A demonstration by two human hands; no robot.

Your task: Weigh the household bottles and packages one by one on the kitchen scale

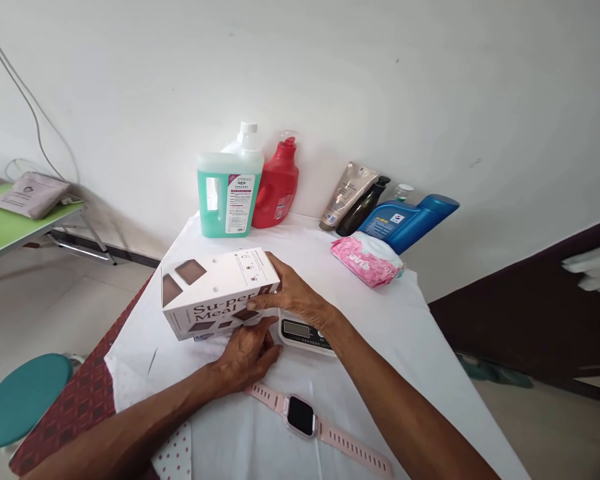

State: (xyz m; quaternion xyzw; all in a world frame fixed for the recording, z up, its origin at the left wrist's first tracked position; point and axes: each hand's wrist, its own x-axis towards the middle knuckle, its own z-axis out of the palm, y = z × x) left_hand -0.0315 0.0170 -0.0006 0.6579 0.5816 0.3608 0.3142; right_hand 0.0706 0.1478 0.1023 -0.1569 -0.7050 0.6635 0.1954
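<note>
Both hands clasp the white rectangular cardboard box (215, 292) over the grey digital scale (305, 332), the right hand (295, 293) gripping its right end, the left hand (247, 353) pinching its lower edge, with a pink-strapped smartwatch (303, 415) just below on bare white tablecloth (420, 333).

We see a plain white wall (380, 80) well beyond our hands, with thin cables (25, 100) running down it far to our left. There a green table (10, 227) stands over pale floor tiles (55, 313). A dark panel (530, 313) lies to our right.
</note>
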